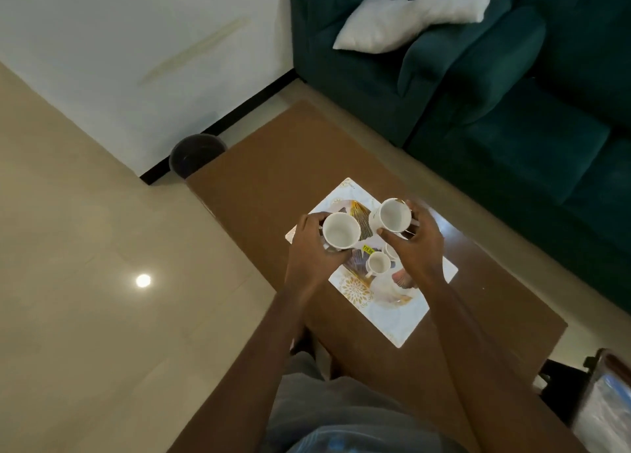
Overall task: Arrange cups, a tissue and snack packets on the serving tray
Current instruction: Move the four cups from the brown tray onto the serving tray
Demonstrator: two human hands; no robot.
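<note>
A white serving tray (403, 319) with gold and pink patterns lies on the brown table (273, 165). My left hand (312, 244) grips a white cup (340, 231) held above the tray's left edge. My right hand (418, 244) grips a second white cup (392, 215), which has a gold rim, above the tray's far half. Both cups are upright and look empty. A smaller white cup (378, 264) stands on the tray between my hands, and another cup (391, 250) beside it is mostly hidden by my right hand. No tissue or snack packets are in view.
A dark green sofa (512, 111) with a white pillow (409, 12) runs along the table's far side. A black bin (194, 155) stands on the floor at the table's far left corner. Dark furniture with a plastic cover (604, 408) sits at the lower right.
</note>
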